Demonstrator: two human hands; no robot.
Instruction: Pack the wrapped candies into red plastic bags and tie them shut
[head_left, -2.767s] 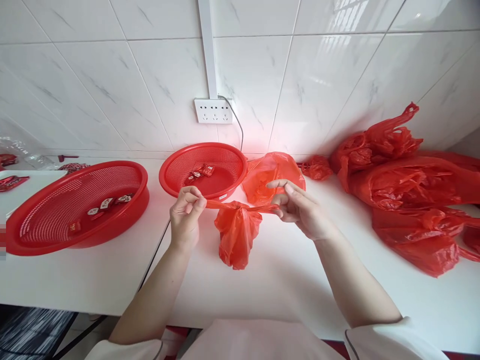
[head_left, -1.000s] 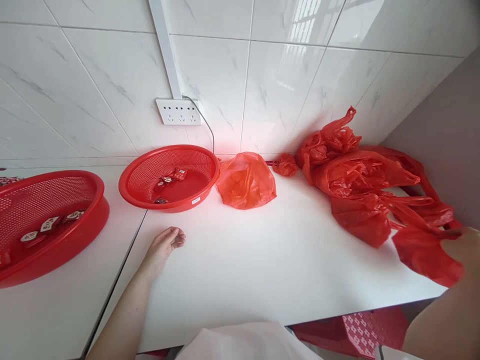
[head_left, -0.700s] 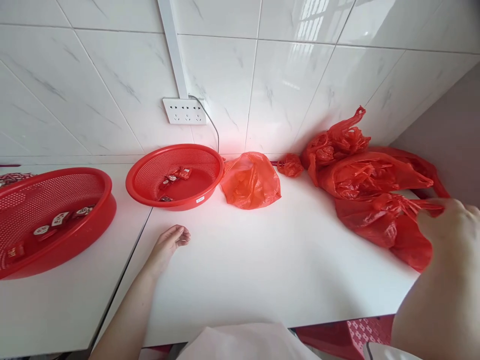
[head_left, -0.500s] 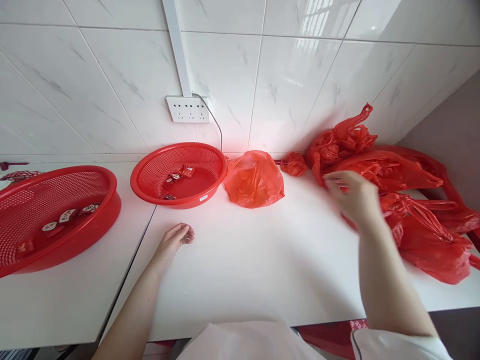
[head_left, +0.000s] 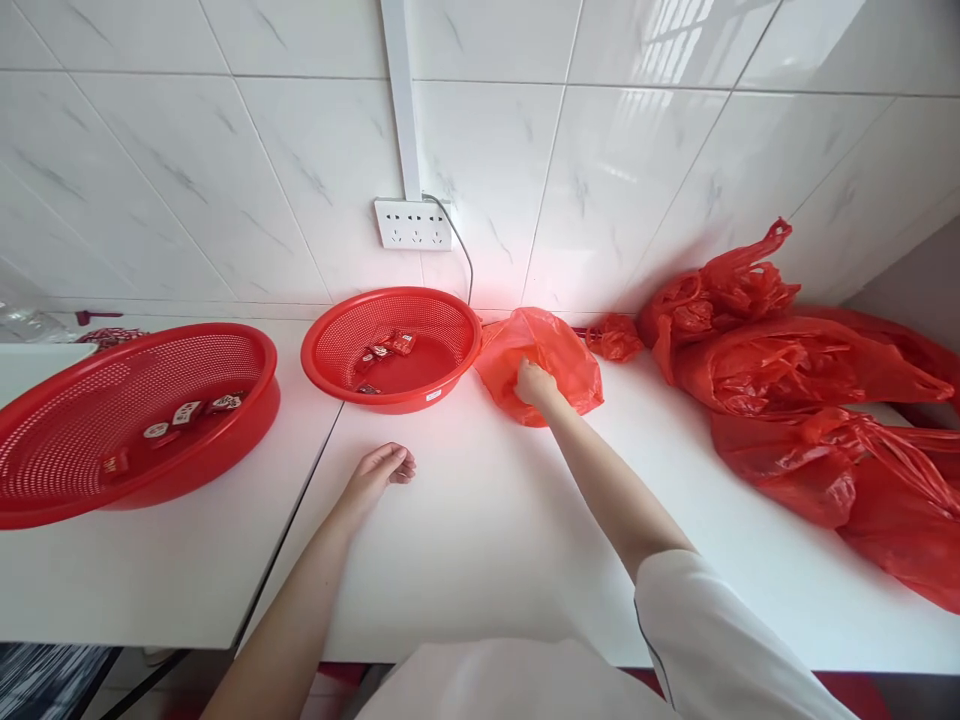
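The right hand (head_left: 534, 381) closes on the loose red bag (head_left: 559, 360) just right of the small basket (head_left: 390, 345); the left hand (head_left: 382, 468) rests loosely curled and empty. Filled bags (head_left: 795, 360) lie far right; this bag isn't lifted yet.

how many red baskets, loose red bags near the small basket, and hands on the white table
red baskets: 2
red bag beside the small basket, under the right hand: 1
left hand plus right hand: 2
total: 5
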